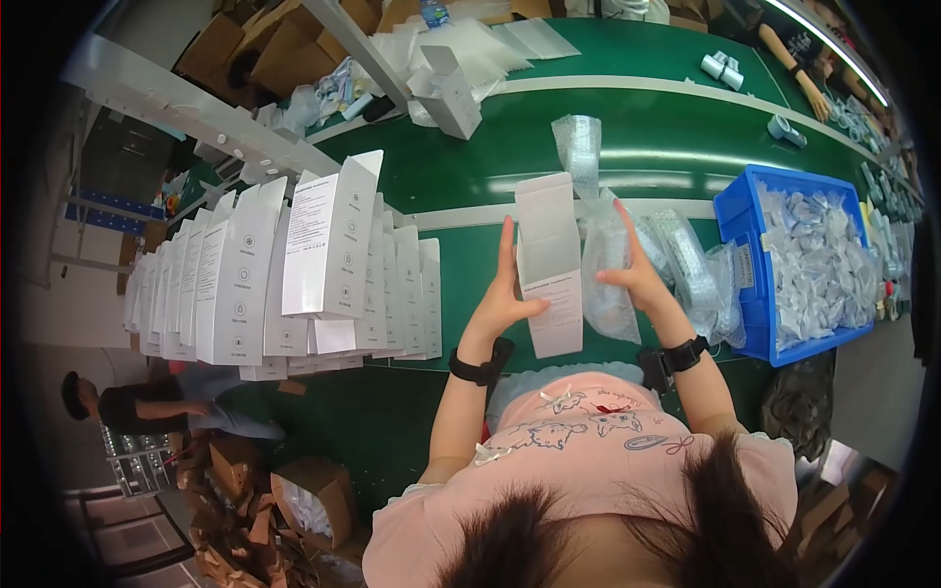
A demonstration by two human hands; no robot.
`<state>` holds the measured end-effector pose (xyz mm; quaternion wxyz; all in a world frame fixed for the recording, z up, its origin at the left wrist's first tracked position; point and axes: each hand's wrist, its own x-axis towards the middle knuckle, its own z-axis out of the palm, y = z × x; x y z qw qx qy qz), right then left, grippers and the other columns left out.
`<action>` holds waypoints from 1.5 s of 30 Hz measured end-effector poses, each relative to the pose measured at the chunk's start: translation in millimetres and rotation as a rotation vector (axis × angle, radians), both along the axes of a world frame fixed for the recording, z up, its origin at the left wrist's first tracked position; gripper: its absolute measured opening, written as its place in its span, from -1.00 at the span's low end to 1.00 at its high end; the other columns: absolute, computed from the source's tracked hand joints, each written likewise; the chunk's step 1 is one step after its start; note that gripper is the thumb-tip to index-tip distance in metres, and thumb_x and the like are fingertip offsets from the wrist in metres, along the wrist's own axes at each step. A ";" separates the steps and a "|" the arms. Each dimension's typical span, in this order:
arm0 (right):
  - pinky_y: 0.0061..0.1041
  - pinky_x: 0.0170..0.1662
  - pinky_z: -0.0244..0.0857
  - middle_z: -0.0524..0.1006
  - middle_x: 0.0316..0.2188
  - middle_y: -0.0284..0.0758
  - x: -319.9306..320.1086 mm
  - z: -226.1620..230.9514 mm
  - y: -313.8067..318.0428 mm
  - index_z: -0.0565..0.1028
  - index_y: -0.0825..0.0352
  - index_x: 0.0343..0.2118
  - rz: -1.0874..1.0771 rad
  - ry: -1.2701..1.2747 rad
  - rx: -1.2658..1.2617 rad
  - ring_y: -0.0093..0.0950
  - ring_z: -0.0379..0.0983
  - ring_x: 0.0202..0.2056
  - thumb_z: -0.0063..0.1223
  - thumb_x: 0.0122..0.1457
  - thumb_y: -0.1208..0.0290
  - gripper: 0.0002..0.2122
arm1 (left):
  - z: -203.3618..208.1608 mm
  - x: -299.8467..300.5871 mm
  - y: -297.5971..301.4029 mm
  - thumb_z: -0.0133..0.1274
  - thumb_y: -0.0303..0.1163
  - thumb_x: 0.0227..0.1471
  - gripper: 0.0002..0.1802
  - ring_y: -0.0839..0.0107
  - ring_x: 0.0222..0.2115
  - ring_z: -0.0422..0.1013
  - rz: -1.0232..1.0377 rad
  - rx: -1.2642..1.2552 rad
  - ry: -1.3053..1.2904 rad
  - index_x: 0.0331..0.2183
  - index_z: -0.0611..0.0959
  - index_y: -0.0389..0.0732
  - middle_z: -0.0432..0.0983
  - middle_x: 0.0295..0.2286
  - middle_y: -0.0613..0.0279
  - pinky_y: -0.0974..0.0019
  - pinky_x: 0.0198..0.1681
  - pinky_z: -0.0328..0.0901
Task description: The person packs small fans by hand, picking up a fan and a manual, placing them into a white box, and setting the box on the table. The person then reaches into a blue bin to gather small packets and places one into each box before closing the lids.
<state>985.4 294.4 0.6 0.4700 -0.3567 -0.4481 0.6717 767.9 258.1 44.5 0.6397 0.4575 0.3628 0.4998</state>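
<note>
A narrow white carton (551, 318) with its long flap raised stands before me. My left hand (498, 302) is closed around its left side, thumb across the front and a finger stretched along the edge. Just right of the carton, my right hand (642, 280) grips a clear bubble-wrap pouch (606, 312), its thumb pressed on the wrap. What the pouch contains is hard to make out. Another bubble-wrapped piece (578, 147) lies beyond the carton, and several more wrapped pouches (684, 257) lie to the right of my right hand.
Rows of upright white cartons (240, 284) fill the left of the green bench (461, 265). A blue bin (750, 211) at right holds many small clear packets. An opened white box (446, 98) stands farther back. Another person's arm (794, 73) reaches in at far right; one person (162, 407) is at left.
</note>
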 end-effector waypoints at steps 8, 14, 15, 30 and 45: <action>-0.30 -0.08 0.25 0.26 -0.06 -0.25 36.6 34.7 26.9 0.08 0.20 0.06 -0.472 0.356 -0.156 -0.34 0.28 -0.08 0.01 -0.08 0.57 -0.41 | -40.8 6.9 15.3 0.24 -0.42 -0.44 -0.08 0.16 -0.14 0.21 -0.025 0.380 0.849 0.01 0.13 -0.10 0.14 -0.09 0.08 0.22 -0.08 0.15; -0.35 -0.02 0.19 0.26 -0.10 -0.25 -3.7 53.3 42.2 0.11 0.29 0.02 -0.520 0.624 -0.073 -0.30 0.27 -0.10 -0.01 -0.01 0.51 -0.50 | -66.2 27.5 10.3 0.32 -0.37 -0.46 -0.07 0.09 -0.12 0.20 0.267 0.327 0.739 -0.08 0.09 -0.22 0.10 -0.09 -0.04 0.20 -0.06 0.15; -0.34 -0.01 0.17 0.24 -0.07 -0.24 -21.1 57.4 42.0 0.13 0.30 0.01 -0.613 0.515 -0.042 -0.28 0.25 -0.08 0.00 0.00 0.47 -0.52 | -66.8 30.4 8.0 0.33 -0.38 -0.46 -0.06 0.08 -0.11 0.19 0.322 0.380 0.774 -0.09 0.06 -0.23 0.10 -0.09 -0.06 0.19 -0.06 0.15; -0.22 0.11 -0.05 0.19 0.03 -0.12 -61.1 -12.8 107.2 0.40 0.16 -0.10 -0.182 -0.810 0.680 -0.09 -0.05 0.12 0.04 -0.07 0.22 -0.60 | -98.6 1.0 -37.5 0.35 -0.43 -0.46 -0.04 0.17 -0.05 0.11 0.503 0.317 0.587 -0.13 0.00 -0.18 0.03 -0.09 -0.02 0.17 -0.01 0.06; -0.15 -0.26 0.26 0.21 -0.09 -0.20 -14.8 -43.6 7.7 0.50 0.17 -0.34 0.358 -1.384 0.698 -0.13 0.06 -0.01 -0.06 -0.11 0.43 -0.79 | -96.5 -51.7 -17.6 0.32 -0.47 -0.44 -0.11 0.26 -0.18 0.19 0.613 0.298 0.506 -0.15 0.05 -0.16 0.07 -0.20 0.11 0.22 -0.07 0.11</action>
